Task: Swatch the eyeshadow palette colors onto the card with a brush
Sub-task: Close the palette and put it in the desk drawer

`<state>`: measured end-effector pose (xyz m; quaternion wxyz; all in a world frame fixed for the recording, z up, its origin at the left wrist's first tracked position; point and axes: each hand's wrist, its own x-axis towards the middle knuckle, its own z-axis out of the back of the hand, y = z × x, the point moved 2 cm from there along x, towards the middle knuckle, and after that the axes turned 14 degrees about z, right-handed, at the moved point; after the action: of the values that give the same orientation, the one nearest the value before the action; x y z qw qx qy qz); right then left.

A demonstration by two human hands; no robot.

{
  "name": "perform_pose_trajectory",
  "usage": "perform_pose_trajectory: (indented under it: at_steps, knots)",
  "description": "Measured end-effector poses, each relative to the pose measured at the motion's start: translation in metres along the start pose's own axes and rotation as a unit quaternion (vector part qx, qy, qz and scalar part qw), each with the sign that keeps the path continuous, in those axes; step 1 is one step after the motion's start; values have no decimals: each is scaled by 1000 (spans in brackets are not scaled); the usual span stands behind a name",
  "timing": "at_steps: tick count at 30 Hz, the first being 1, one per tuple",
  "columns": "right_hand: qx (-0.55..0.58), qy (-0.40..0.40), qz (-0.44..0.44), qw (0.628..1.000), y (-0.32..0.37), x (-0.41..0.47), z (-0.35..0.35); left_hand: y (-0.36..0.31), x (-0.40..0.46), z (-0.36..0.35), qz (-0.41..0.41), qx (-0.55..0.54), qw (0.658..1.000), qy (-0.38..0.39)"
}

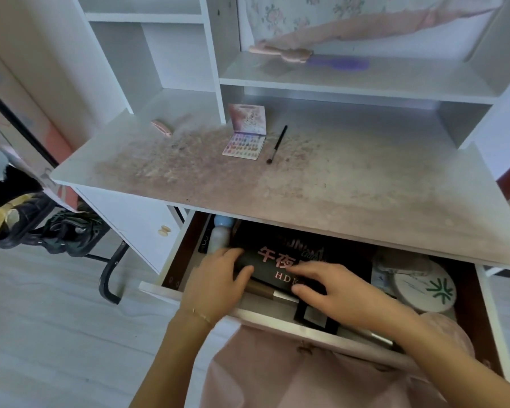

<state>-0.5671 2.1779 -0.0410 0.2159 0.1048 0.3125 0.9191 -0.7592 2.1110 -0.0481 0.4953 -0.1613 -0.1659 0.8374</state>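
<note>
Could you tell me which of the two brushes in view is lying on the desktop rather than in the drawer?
The thin black brush beside the open eyeshadow palette lies on the desktop; the other, a brown-and-silver-handled brush, lies in the open drawer beneath the hands.

Both forearms are bare, with no sleeves in view. The left hand point(217, 285) has a thin gold chain bracelet point(202, 315) at its wrist. The right hand point(330, 290) wears no ring or band that shows. Pale pink clothing point(277, 375) covers the lap, softly creased.

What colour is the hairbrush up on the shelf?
Purple; the hairbrush shows clearly in the head view.
</note>
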Motion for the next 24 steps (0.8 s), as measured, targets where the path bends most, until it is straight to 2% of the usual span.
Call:
perform_pose_trajectory:
  at_steps: [2, 5, 7, 12, 17, 20, 24]
  knots:
    - [0, -13, 20, 1000, 11, -14, -1, 2, -16, 1, -1, -22, 997, -70]
    - [-35, 25, 32, 999, 21, -32, -6, 1, -33, 0, -38, -43, 982, -182]
    - [-63, 38, 15, 997, 24, -40, -8, 3, -39, -4, -64, -37, 971, -228]
    - [-148, 5, 20, 989, 33, -53, -7, 10, -43, -20, -127, -23, 940, -315]
    - [-246, -101, 38, 963, 42, -61, -23, 3, -35, -23, -132, -38, 915, -379]
    - [-299, -172, 75, 936, 36, -63, -24, -1, -32, -22, -145, -45, 903, -403]
    - [-305, -267, 127, 905, 32, -57, -16, -6, -18, -17, -159, -52, 884, -436]
